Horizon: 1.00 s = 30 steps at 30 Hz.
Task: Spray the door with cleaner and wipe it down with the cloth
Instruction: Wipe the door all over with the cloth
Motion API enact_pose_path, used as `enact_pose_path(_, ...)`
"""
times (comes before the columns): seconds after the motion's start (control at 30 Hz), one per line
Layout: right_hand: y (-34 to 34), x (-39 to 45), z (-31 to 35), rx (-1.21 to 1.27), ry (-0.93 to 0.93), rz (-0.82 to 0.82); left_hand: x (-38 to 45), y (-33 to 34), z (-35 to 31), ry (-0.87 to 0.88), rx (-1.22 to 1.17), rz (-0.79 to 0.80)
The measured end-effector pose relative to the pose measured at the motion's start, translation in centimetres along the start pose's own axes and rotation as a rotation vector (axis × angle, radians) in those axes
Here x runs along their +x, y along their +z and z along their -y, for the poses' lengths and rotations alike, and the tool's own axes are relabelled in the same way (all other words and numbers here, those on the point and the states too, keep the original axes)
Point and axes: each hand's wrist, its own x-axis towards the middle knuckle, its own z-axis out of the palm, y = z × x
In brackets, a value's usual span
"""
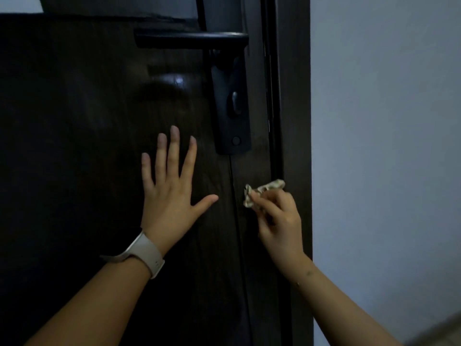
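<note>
— Where's the cloth (pixel 262 192)?

— Right of centre in the frame, bunched small in the right hand (pixel 279 221). The fingers are curled round it, pinching it against the dark door (pixel 74 121) near the closing edge, just below the lock plate (pixel 230 108). Most of the cloth is tucked behind the fingers; only a pale crumpled bit sticks out at the top and left.

— And the other hand?

— The left hand (pixel 169 193) is at the centre of the frame, fingers straight and spread, holding nothing. It looks laid flat on the door panel, though in this dimness I can't swear the palm touches. There's a pale watch strap (pixel 144 250) on that wrist.

— Can you see the handle?

— The black lever handle (pixel 189 39) runs across the upper middle, above both hands. Its plate goes down to a keyhole cover, hard to make out against the dark wood.

— Is the door wet?

— Can't tell. There's a faint sheen just left of the plate, nothing clearer. The left half of the door is nearly black. The door frame (pixel 294 121) stands just right of the cloth, then a pale wall (pixel 386 146) fills the right side.
</note>
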Motion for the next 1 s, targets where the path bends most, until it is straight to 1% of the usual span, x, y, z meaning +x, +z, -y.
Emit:
enact_pose_path(0.07, -0.7, 0.7, -0.6, 0.004, 0.002, 0.015, 0.1, 0.0, -0.2, -0.008, 0.005, -0.003)
enact_pose_path(0.13, -1.1, 3.3, -0.3, 0.003, -0.024, 0.016, 0.1, -0.2, -0.2, -0.018, 0.023, -0.005)
enact_pose_path(0.23, -1.9, 9.7, 0.6, -0.052, -0.102, 0.003, 0.3, -0.9, -0.1, -0.009, 0.053, -0.019)
enact_pose_path(0.3, -2.6, 14.7, 1.2, -0.088, -0.195, -0.024, 0.8, -1.5, 0.3, 0.024, 0.049, -0.035)
enact_pose_path(0.4, -3.9, 22.1, 2.9, -0.124, -0.303, -0.071, 1.5, -1.9, 1.3, 0.076, 0.012, 0.015)
enact_pose_path(0.5, -4.4, 27.1, 4.3, -0.135, -0.304, -0.114, 1.5, -1.5, 1.4, 0.081, -0.038, 0.084)
enact_pose_path(0.57, -4.1, 27.5, 4.2, -0.114, -0.307, -0.149, 1.4, -1.2, 1.2, 0.077, -0.018, 0.067)
enact_pose_path(0.63, -3.8, 25.1, 3.4, -0.119, -0.333, -0.153, 1.3, -1.1, 1.2, 0.077, 0.007, 0.039)
enact_pose_path(0.7, -3.7, 21.5, 2.3, -0.131, -0.371, -0.105, 1.4, -1.1, 1.2, 0.074, 0.012, 0.029)
enact_pose_path(0.8, -4.0, 18.1, 1.2, -0.172, -0.401, 0.017, 1.5, -1.3, 1.1, 0.07, 0.014, 0.053)
enact_pose_path(0.9, -5.1, 20.7, 2.1, -0.222, -0.433, 0.082, 1.4, -1.5, 1.1, 0.059, 0.014, 0.059)
enact_pose_path(1.0, -5.7, 26.9, 4.5, -0.219, -0.416, 0.002, 1.3, -1.6, 1.1, 0.06, 0.023, 0.05)
